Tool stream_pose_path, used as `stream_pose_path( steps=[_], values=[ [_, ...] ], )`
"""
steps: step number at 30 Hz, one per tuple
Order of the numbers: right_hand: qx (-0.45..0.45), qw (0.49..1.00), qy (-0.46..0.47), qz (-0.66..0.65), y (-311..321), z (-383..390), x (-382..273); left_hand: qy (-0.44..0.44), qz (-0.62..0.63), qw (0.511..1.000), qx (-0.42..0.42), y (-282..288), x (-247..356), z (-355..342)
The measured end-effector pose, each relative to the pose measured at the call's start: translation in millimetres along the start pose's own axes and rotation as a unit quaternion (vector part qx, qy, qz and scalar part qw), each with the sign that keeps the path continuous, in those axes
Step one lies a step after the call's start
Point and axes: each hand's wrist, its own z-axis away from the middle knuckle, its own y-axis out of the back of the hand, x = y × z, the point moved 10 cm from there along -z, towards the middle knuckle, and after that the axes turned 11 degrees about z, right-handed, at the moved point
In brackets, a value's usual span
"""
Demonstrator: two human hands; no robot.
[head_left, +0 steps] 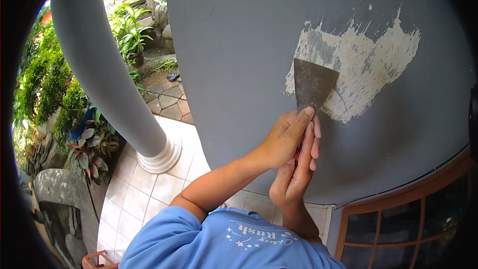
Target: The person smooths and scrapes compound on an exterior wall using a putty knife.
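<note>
Both of my hands are closed around one putty knife (314, 82), a wide flat metal blade pointing up. My left hand (283, 137) grips near the blade's base, its thumb lying along the metal. Just below and to the right, my right hand (297, 172) wraps the handle, of which only a small reddish bit shows between the fingers. The blade's upper edge rests against or very close to a bare whitish patch (371, 60) on the grey wall (239, 45); exact contact cannot be told. Pale specks of dust cling to my left hand.
A grey round column (102, 60) on a white base stands to the left. White floor tiles (132, 177) lie below. Potted plants (130, 32) and shrubs (47, 65) grow beyond. At lower right is a brown-framed window (398, 226), and a brown wooden piece of furniture (97, 259) at lower left.
</note>
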Motion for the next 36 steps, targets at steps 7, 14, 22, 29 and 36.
stream_pose_path(
  steps=[7, 14, 22, 29, 36],
  values=[
    [0.011, 0.999, 0.001, -0.045, 4, -8, -2, -0.032, 0.01, 0.998, -0.044, -13, 13, -2],
    [0.004, 1.0, -0.014, -0.026, 8, -11, 0, -0.03, 0.027, 0.999, -0.036, -21, 17, -4],
    [0.023, 1.0, 0.015, 0.014, -1, -7, -1, -0.025, 0.012, 0.999, -0.043, -6, 11, -9],
    [-0.004, 0.999, 0.011, 0.039, -9, -4, -1, 0.007, -0.007, 1.0, -0.009, 3, 4, -2],
    [-0.002, 1.0, 0.025, 0.015, -9, -9, -4, -0.036, 0.017, 0.997, -0.068, -7, 22, -5]
  ],
)
